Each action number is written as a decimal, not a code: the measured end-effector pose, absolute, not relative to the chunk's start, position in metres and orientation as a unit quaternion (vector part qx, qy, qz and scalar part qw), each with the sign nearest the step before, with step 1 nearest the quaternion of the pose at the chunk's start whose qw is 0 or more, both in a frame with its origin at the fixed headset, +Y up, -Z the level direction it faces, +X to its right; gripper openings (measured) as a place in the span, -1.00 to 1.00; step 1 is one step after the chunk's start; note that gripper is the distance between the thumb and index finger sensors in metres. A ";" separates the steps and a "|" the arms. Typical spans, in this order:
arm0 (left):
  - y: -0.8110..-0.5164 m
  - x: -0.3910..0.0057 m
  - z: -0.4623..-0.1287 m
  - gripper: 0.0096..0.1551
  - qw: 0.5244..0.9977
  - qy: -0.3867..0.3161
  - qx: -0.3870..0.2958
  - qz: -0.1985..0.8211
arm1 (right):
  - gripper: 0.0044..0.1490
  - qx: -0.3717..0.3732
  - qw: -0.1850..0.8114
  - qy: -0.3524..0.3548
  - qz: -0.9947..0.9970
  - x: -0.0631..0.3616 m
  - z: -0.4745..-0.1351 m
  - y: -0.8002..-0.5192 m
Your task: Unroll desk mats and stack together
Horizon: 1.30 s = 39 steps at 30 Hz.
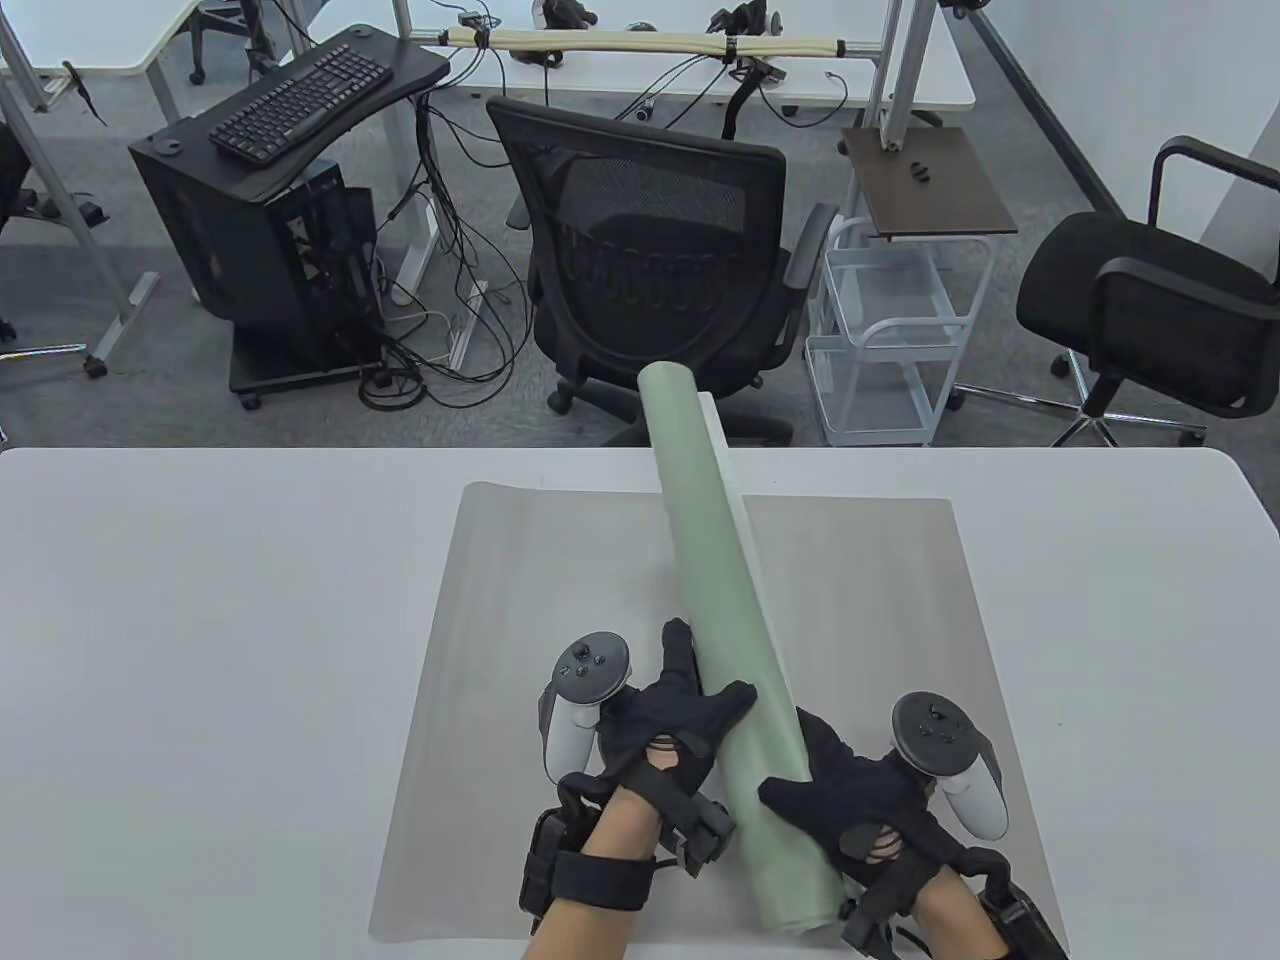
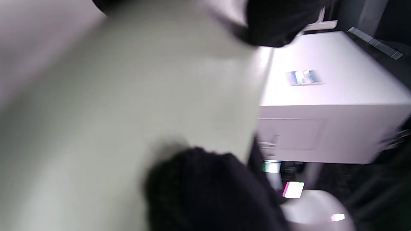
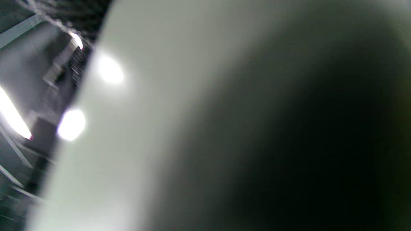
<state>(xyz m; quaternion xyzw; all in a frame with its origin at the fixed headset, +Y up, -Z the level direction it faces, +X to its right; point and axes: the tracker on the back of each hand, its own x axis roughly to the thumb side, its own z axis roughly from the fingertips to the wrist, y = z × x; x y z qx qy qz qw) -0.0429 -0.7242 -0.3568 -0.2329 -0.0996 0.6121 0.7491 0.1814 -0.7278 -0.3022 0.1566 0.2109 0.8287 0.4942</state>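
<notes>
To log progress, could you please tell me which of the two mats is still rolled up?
The green mat: both hands hold it as a tube, while the grey mat lies flat beneath it.

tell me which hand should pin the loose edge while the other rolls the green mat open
Probably the right hand: it grips the rolled green mat near its close end, on the side where the loose flap shows. The left hand grips higher up, free to push the roll leftward over the flat grey mat.

Left hand in black sensor glove: fingers curled on rolled pale-green mat, left side | Right hand in black sensor glove: thumb over roll, near end
</notes>
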 end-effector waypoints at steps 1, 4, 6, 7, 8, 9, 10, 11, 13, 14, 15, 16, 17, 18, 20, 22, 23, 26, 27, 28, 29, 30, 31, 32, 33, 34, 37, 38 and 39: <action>-0.725 -0.043 -0.356 0.26 0.756 -0.094 -0.242 0.601 | 0.01 0.153 0.426 0.190 0.871 0.174 -0.298 -0.724; -0.732 -0.042 -0.355 0.41 0.739 -0.070 -0.275 0.612 | 0.01 0.154 0.264 0.128 0.944 0.150 -0.283 -0.716; -0.736 -0.044 -0.355 0.50 0.740 -0.051 -0.272 0.613 | 0.04 0.153 0.165 0.087 0.971 0.134 -0.273 -0.709; -0.737 -0.046 -0.355 0.55 0.736 -0.046 -0.271 0.618 | 0.06 0.153 0.144 0.074 0.975 0.128 -0.269 -0.708; -0.739 -0.048 -0.355 0.56 0.727 -0.041 -0.269 0.630 | 0.10 0.150 0.121 0.062 0.979 0.121 -0.266 -0.706; -0.740 -0.051 -0.356 0.53 0.721 -0.037 -0.264 0.639 | 0.12 0.146 0.115 0.060 0.981 0.117 -0.264 -0.704; -0.742 -0.055 -0.357 0.46 0.717 -0.031 -0.250 0.650 | 0.11 0.141 0.119 0.063 0.981 0.116 -0.263 -0.703; -0.744 -0.057 -0.359 0.37 0.706 -0.028 -0.243 0.665 | 0.08 0.140 0.139 0.070 0.978 0.115 -0.263 -0.704; -0.746 -0.064 -0.361 0.26 0.684 -0.033 -0.238 0.689 | 0.01 0.161 0.198 0.100 0.962 0.118 -0.267 -0.706; -0.745 -0.068 -0.362 0.21 0.641 -0.052 -0.250 0.724 | 0.02 0.171 0.234 0.131 0.948 0.122 -0.271 -0.707; -0.741 -0.071 -0.362 0.18 0.634 -0.070 -0.243 0.731 | 0.03 0.177 0.273 0.158 0.932 0.126 -0.276 -0.708; -0.737 -0.074 -0.363 0.15 0.640 -0.079 -0.235 0.728 | 0.07 0.177 0.308 0.176 0.918 0.128 -0.280 -0.709; -0.733 -0.078 -0.362 0.13 0.638 -0.088 -0.230 0.730 | 0.07 0.178 0.385 0.209 0.881 0.129 -0.287 -0.709; -0.729 -0.080 -0.361 0.11 0.626 -0.093 -0.227 0.740 | 0.06 0.171 0.460 0.240 0.838 0.128 -0.295 -0.710; -0.725 -0.087 -0.361 0.08 0.620 -0.093 -0.208 0.751 | 0.05 0.162 0.536 0.277 0.781 0.125 -0.310 -0.710; -0.724 -0.097 -0.361 0.05 0.588 -0.101 -0.197 0.778 | 0.05 0.170 0.590 0.314 0.724 0.125 -0.325 -0.711; -0.722 -0.103 -0.359 0.05 0.572 -0.116 -0.199 0.787 | 0.03 0.163 0.613 0.330 0.699 0.123 -0.333 -0.713; -0.719 -0.112 -0.357 0.04 0.568 -0.158 -0.217 0.778 | 0.13 0.158 0.641 0.356 0.661 0.108 -0.349 -0.722; -0.718 -0.115 -0.356 0.04 0.570 -0.169 -0.224 0.772 | 0.21 0.164 0.638 0.375 0.652 0.100 -0.351 -0.726; -0.718 -0.119 -0.355 0.03 0.570 -0.172 -0.221 0.773 | 0.27 0.180 0.642 0.386 0.637 0.093 -0.352 -0.729; -0.716 -0.125 -0.355 0.02 0.583 -0.171 -0.213 0.765 | 0.29 0.202 0.659 0.403 0.603 0.082 -0.352 -0.733; -0.715 -0.128 -0.355 0.02 0.606 -0.171 -0.214 0.747 | 0.28 0.211 0.671 0.413 0.579 0.072 -0.352 -0.735; -0.714 -0.135 -0.357 0.01 0.630 -0.176 -0.237 0.718 | 0.30 0.201 0.688 0.403 0.570 0.065 -0.352 -0.737; -0.716 -0.143 -0.356 0.01 0.647 -0.154 -0.248 0.704 | 0.26 0.172 0.707 0.387 0.566 0.060 -0.352 -0.741; -0.715 -0.149 -0.355 0.01 0.671 -0.131 -0.233 0.692 | 0.20 0.157 0.722 0.381 0.557 0.058 -0.353 -0.744; -0.713 -0.154 -0.355 0.01 0.712 -0.112 -0.212 0.660 | 0.15 0.141 0.727 0.378 0.555 0.056 -0.354 -0.746; -0.708 -0.167 -0.356 0.00 0.820 -0.079 -0.166 0.543 | 0.08 0.142 0.679 0.362 0.623 0.054 -0.358 -0.748; -0.704 -0.169 -0.355 -0.02 0.826 -0.069 -0.157 0.537 | 0.07 0.139 0.669 0.353 0.639 0.052 -0.358 -0.748; -0.701 -0.169 -0.354 -0.03 0.832 -0.069 -0.151 0.529 | 0.07 0.139 0.671 0.348 0.640 0.050 -0.358 -0.748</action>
